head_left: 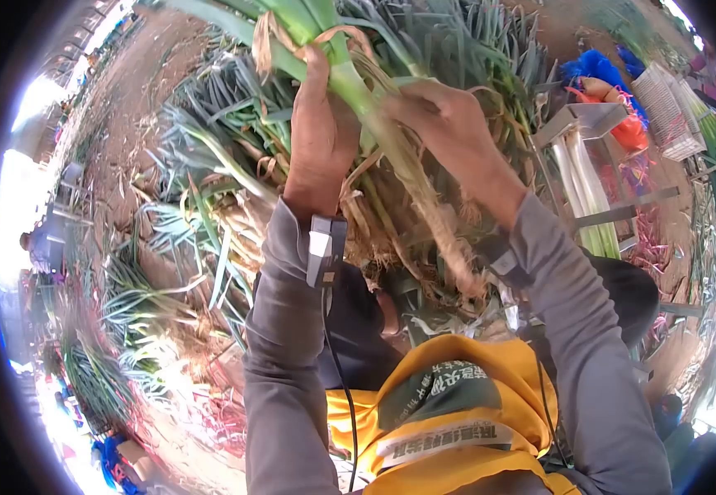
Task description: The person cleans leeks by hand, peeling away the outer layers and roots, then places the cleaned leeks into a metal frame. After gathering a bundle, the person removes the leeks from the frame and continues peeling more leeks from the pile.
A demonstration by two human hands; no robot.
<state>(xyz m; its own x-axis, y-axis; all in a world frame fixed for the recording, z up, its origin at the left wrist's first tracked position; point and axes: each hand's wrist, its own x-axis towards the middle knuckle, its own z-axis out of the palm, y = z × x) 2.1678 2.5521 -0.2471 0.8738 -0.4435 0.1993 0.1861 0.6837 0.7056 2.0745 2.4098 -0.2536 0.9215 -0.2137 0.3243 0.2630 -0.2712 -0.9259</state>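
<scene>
My left hand [322, 132] grips the green upper stalk of a long leek [366, 99] held up in front of me. My right hand [444, 124] closes on the same leek a little lower, at its pale shaft, pinching dry brown outer skin. The leek's soiled lower part and roots [448, 239] hang down toward my lap. Both arms wear grey sleeves, each with a small device strapped at the wrist [326, 247]. A yellow apron [448, 412] covers my lap.
Heaps of untrimmed leeks [201, 190] lie on the dirt ground to the left and ahead. At the right, a metal rack [589, 181] holds cleaned white leeks. A white basket [667, 111] and blue and orange bags [614, 82] lie beyond it.
</scene>
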